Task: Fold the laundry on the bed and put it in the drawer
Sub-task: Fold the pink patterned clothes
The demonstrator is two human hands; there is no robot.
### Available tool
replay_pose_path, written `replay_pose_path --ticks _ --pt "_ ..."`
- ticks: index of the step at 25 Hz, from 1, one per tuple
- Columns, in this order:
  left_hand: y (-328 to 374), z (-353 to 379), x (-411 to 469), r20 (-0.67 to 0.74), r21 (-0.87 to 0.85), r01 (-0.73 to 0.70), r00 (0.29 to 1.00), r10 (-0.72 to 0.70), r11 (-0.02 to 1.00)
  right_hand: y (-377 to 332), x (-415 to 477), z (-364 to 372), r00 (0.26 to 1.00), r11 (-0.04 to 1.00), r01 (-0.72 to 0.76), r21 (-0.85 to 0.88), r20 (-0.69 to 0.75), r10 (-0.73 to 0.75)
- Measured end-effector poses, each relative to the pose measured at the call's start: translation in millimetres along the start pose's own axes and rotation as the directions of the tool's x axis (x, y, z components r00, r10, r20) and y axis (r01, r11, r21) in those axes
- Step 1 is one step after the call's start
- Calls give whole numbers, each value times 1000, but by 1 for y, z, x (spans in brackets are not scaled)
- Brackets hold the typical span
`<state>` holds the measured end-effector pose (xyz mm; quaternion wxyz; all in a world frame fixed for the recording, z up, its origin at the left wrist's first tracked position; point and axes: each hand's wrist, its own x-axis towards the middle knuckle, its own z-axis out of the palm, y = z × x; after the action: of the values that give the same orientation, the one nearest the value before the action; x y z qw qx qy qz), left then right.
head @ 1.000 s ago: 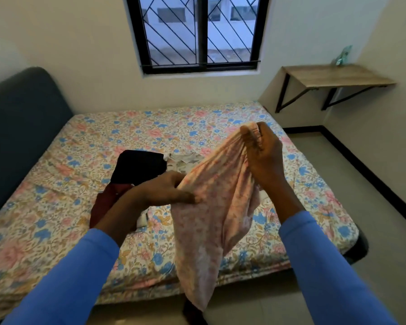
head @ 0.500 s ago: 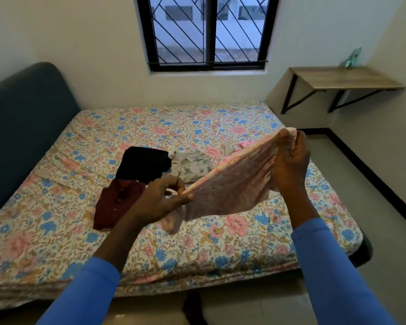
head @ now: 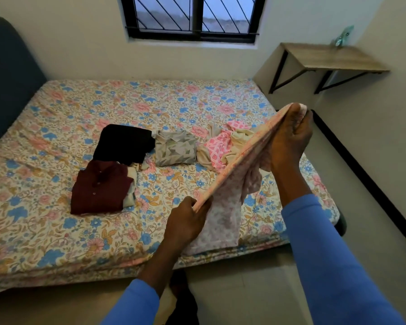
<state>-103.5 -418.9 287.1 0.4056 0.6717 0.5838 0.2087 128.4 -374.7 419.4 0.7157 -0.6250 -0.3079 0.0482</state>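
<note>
L hand point(head: 185, 222) pinches near end of pink garment point(head: 230, 195), R hand's point(head: 291, 141) curled fingers grip far end. Top edge is taut so rest hangs flat, over bed's point(head: 45, 242) front-right corner. Folded maroon shirt point(head: 101, 186), black top point(head: 124, 141), grey top point(head: 176, 148) sit mid-bed; unfolded heap point(head: 220, 146) just behind garment. Strip betw. shirt & front edge looks like laying room.

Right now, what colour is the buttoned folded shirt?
The shirt is maroon; the head view shows it.

Soft, even daylight from the window point(head: 192, 18), faint shadows, wide-angle bowing at edges.
</note>
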Motion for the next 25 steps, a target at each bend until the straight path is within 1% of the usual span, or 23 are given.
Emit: replay_pose_path --ticks 1,2,3,4,5,6,7,8,9,10,11,12,13,14,15,16,18,19,20,21,22,23,25 --pt "-1 0 4 187 -176 111 979 -77 978 2 1 -1 1000 1000 0 -7 1 0" --pt "-5 -1 5 396 -441 266 915 -80 857 5 0 -2 1000 1000 -4 -8 6 4" --pt "-6 -4 5 533 -651 433 845 -31 623 7 -1 -2 1000 1000 -9 -5 4 9" --pt "-7 -8 5 576 -756 538 817 -10 374 8 -1 -2 1000 1000 -13 -2 -1 13" --pt "-10 -12 6 578 -791 575 814 -54 208 11 -1 -2 1000 1000 -17 -5 -9 17" --pt "-11 -13 8 551 -810 566 824 -130 155 12 -1 -3 1000 1000 -19 -6 -10 19" --pt "-10 -14 11 476 -825 516 855 -209 230 13 0 -3 1000 1000 -24 -4 -2 24" --pt "-9 -16 15 353 -821 429 900 -255 378 13 0 -4 1000 1000 -29 -1 11 29" --pt "-9 -20 19 201 -779 314 945 -259 543 14 -1 -4 999 1000 -31 -2 20 31" --pt "-13 -23 22 49 -703 184 976 -211 687 14 -2 -4 999 1000 -29 -8 25 29" --pt "-16 -27 25 -91 -565 52 988 -125 823 14 -2 -4 999 1000 -25 -19 28 25" --pt "-18 -33 27 -220 -375 -60 975 -26 925 14 -3 -5 999 999 -17 -34 27 18" --pt "-18 -39 28 -335 -199 -134 940 61 971 14 -4 -6 1000 998 -4 -59 23 6" --pt "-18 -44 30 -431 -120 -191 894 122 974 14 -6 -7 1000 996 12 -91 16 -10" --pt "-17 -49 34 -493 -143 -243 858 144 959 14 -7 -9 1000 992 28 -126 7 -27" --pt "-15 -54 39 -529 -248 -277 842 110 928 15 -9 -11 999 986 41 -162 -3 -42" --pt "-13 -66 52 -495 -549 -281 868 -35 787 16 -14 -14 997 973 59 -221 -26 -66" --pt "-12 -73 56 -450 -650 -271 890 -72 710 16 -16 -16 997 967 61 -249 -35 -72" --pt "-10 -80 59 -404 -693 -260 912 -64 672 15 -18 -18 997 960 55 -275 -45 -70" --pt "-9 -86 59 -365 -688 -253 931 -24 681 16 -21 -21 996 953 40 -300 -61 -61" --pt "-7 -91 57 -349 -643 -260 937 27 720 15 -26 -23 995 944 23 -328 -79 -52" --pt "-6 -95 51 -369 -563 -285 926 72 776 16 -31 -28 994 933 12 -358 -99 -51" --pt "-5 -101 35 -491 -319 -369 852 181 873 25 -45 -39 989 919 0 -395 -135 -58"
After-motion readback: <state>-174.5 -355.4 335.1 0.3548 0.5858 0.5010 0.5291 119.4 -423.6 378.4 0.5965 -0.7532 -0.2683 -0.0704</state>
